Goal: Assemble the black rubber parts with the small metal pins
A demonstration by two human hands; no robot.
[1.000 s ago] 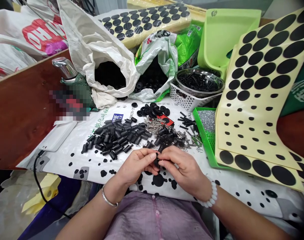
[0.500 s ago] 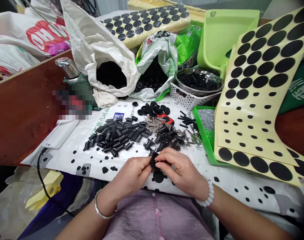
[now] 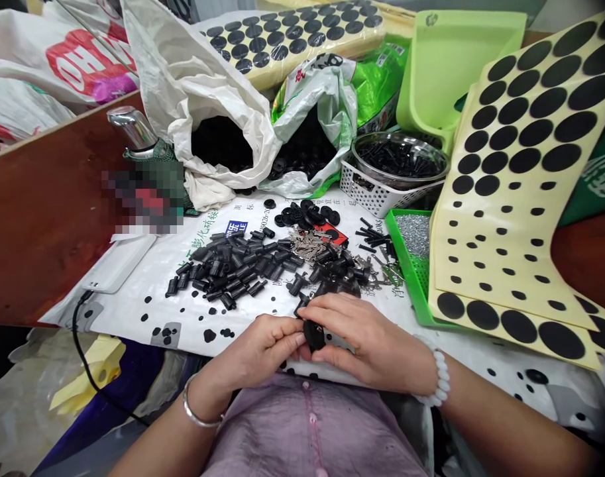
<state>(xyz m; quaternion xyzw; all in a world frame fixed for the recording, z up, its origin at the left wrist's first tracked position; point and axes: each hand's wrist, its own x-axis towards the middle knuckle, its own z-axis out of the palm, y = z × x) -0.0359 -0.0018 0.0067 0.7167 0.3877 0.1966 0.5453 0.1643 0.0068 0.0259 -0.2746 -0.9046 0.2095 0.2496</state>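
Observation:
My left hand (image 3: 262, 348) and my right hand (image 3: 364, 338) meet at the near edge of the white sheet (image 3: 148, 291), both pinched on one small black plastic part (image 3: 313, 334). The right fingers wrap over its top; the left fingertips press its left side. Just beyond lie a pile of black tube pieces (image 3: 232, 268), a heap of small metal clips (image 3: 307, 244) and a cluster of black round caps (image 3: 306, 215). A silver bangle is on my left wrist, a white bead bracelet on my right.
Cream sheets of black round stickers (image 3: 511, 199) lean at the right over a green tray (image 3: 406, 265). A steel bowl of black screws (image 3: 399, 158) sits in a white basket. Open bags of black parts (image 3: 222, 142) stand behind. A white device with cable (image 3: 118, 265) lies left.
Both hands drew back toward my body and slightly down with the black part between them; the right hand now covers more of it.

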